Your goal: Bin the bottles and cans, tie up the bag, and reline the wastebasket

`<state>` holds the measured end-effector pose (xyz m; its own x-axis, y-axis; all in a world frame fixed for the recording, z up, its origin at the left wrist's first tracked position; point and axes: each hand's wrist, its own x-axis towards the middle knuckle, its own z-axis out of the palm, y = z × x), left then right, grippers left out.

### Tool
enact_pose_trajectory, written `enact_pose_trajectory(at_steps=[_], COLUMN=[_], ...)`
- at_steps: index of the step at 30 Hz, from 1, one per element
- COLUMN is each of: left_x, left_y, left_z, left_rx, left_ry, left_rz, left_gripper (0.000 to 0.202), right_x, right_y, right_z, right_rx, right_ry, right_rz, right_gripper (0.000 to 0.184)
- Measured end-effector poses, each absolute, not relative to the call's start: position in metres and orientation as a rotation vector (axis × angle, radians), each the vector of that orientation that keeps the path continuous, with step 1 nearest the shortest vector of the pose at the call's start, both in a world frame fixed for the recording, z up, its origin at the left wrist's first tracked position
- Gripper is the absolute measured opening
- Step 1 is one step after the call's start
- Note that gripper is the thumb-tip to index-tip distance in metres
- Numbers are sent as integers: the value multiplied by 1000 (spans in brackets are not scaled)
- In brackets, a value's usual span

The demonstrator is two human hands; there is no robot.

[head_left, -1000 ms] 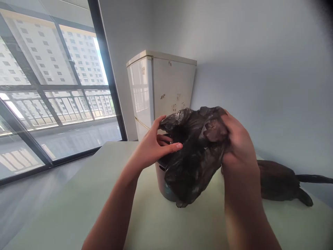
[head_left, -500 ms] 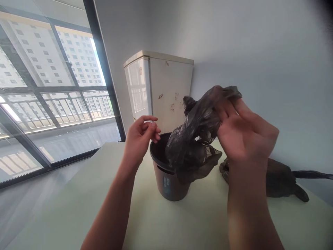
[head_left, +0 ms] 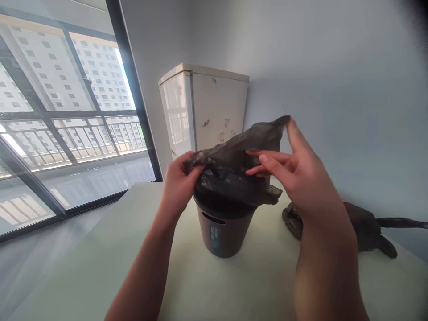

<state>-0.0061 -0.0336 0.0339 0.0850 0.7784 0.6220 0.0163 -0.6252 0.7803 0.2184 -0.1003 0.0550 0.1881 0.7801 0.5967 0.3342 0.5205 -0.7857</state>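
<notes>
A thin black garbage bag (head_left: 247, 140) spreads over the mouth of a dark, round trash can (head_left: 227, 236) that stands upright on the table. At the can's left rim, my left hand (head_left: 179, 180) is closed, pinching the bag's bunched edge between thumb and fingers. My right hand (head_left: 301, 174) is on the bag's right side. One of its raised fingers holds up a corner of the plastic, while the thumb and other fingers reach in against the bag's folds. The can's inside is hidden beneath the bag.
Another dark plastic bag (head_left: 366, 227) lies on the right of the pale table (head_left: 200, 290), partly behind my right forearm. Behind the can stands a white, rust-spotted refrigerator (head_left: 217, 102) against the wall. To the left is a large glass window (head_left: 67, 116) with a dark frame.
My left hand has gone from empty to gripping the bag's left edge. My right hand has turned and lowered, and the bag, bunched before, is now stretched between both hands across the can.
</notes>
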Motion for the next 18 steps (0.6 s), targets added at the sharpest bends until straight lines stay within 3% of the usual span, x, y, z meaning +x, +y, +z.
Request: enact_pose_trajectory(at_steps=[4,9,11,14,18], left_x=[-7,-6,-7,-7,-5], left_y=[-36,-35,-34,-33,-35], left_z=[37,32,31,30,30], left_rx=[1626,1602,1548,1493,1675], left_ry=[839,832,808,658,578], left_rz=[1782,1839,1850,1797,1610], left_gripper=[30,31,30,34,72], right_x=[206,200,204,211,215], right_y=[-122,-124,-115,-98,-79], right_z=[57,57,54,49,48], right_rx=[-1118,-1108,-1152,-1101,-824], right_ry=[-1301,-1891,-1886,-1504,-1105], right_rz=[-62,-23,11,120,313], right_gripper=[43,17,3,6,7])
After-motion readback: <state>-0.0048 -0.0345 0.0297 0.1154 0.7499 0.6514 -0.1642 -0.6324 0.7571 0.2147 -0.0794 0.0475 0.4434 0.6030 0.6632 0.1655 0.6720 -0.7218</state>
